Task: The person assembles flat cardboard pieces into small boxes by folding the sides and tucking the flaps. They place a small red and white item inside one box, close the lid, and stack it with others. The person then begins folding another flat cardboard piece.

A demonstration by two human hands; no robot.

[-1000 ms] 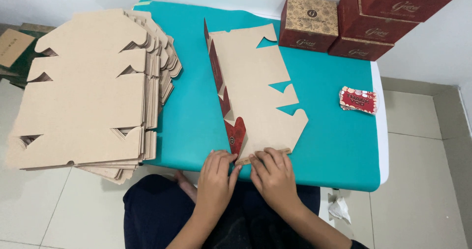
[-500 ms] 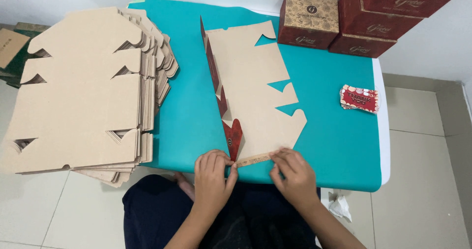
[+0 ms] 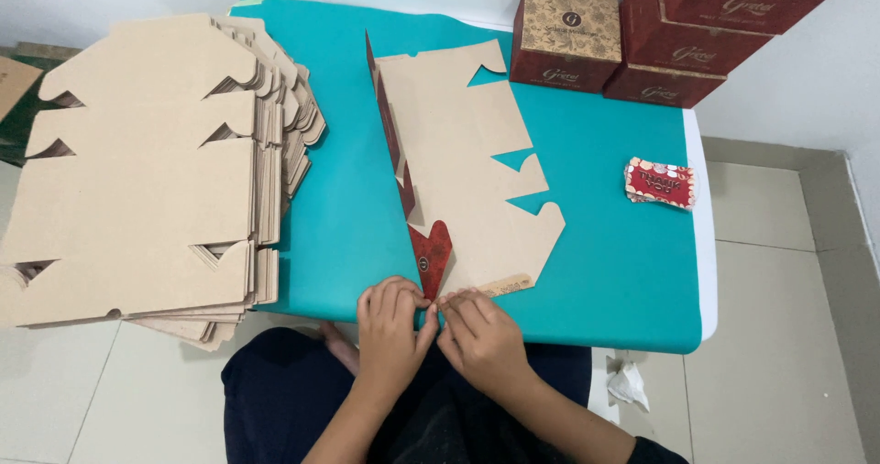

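flat cardboard box blank (image 3: 467,152) lies on the teal desk (image 3: 605,262), its left panel folded upright, red side showing at the pointed flap nearest the person. the left hand (image 3: 392,322) and right hand (image 3: 478,336) meet at that near edge, fingers apparently pinching the flap. left of the blank sits a stack of blanks (image 3: 147,171); beyond it, red boxes (image 3: 642,33).

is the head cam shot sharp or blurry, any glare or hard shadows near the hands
Head view: sharp, with soft even light; no glare on the teal table cover; only faint shadows beside the left hand, right hand and flat cardboard box blank.
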